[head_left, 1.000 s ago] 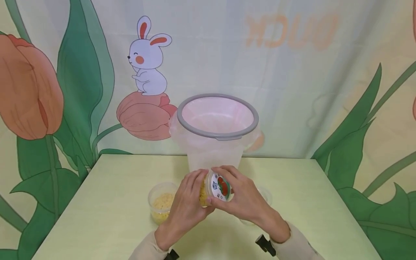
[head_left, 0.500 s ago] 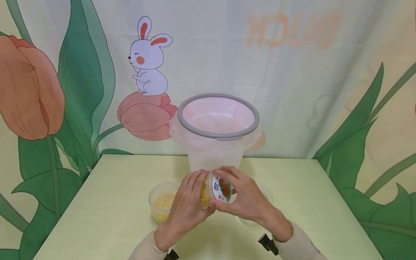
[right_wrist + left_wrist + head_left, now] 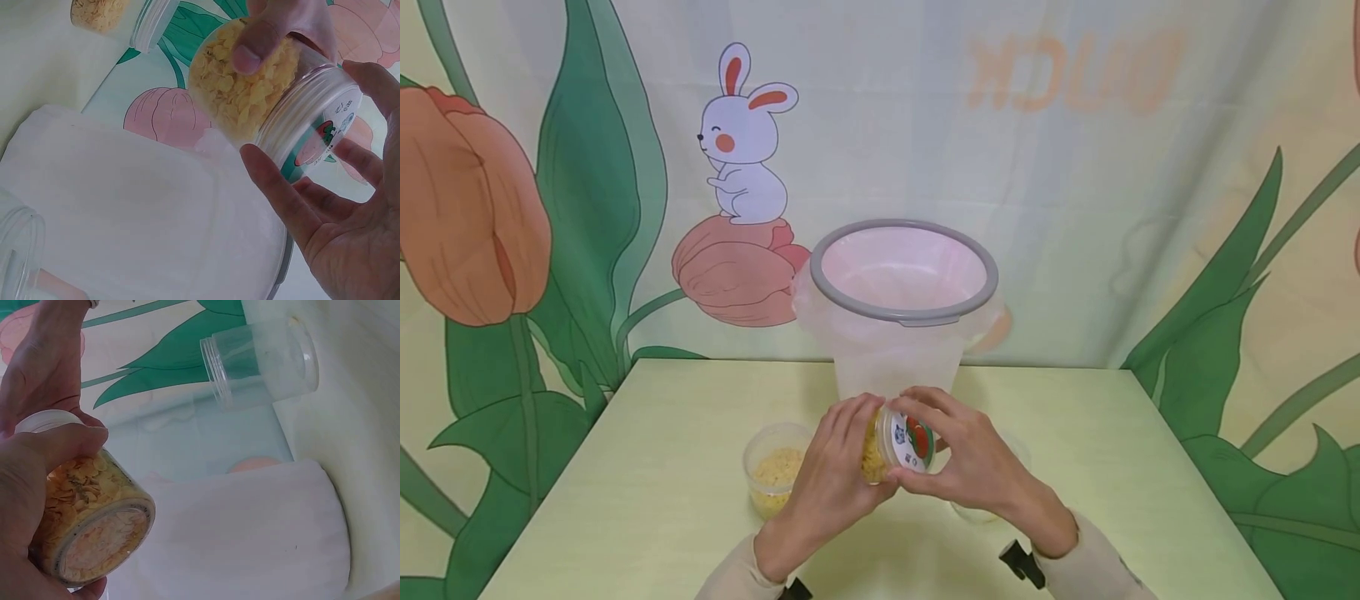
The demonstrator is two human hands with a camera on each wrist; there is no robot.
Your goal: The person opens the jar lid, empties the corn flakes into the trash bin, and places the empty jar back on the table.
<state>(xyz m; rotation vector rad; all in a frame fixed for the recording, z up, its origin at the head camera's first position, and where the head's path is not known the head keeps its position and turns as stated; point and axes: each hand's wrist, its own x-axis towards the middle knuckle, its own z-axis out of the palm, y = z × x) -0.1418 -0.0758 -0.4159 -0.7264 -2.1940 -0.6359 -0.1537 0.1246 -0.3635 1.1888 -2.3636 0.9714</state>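
Note:
Both hands are on one clear plastic jar [image 3: 244, 87] of pale yellow flakes, tilted above the table in front of a bin. My left hand [image 3: 835, 467] wraps round the jar's body, its thumb across the flakes side in the left wrist view. The fingers and thumb of my right hand [image 3: 966, 450] grip the edge of the screw lid [image 3: 913, 442], which bears a white label with a red and green picture. The lid sits on the jar's mouth. Left of the hands stands a lidless jar [image 3: 775, 467] partly filled with similar flakes.
A clear jar [image 3: 262, 362] with no contents showing stands to the right, mostly behind the right hand in the head view. At the table's back is a pale bin [image 3: 895, 358] with a grey rim and a pinkish liner. Behind hangs a printed curtain [image 3: 880, 125].
In the head view the jar and my right hand have shifted slightly right and down. The lid's label has turned a little. Both hands keep their hold.

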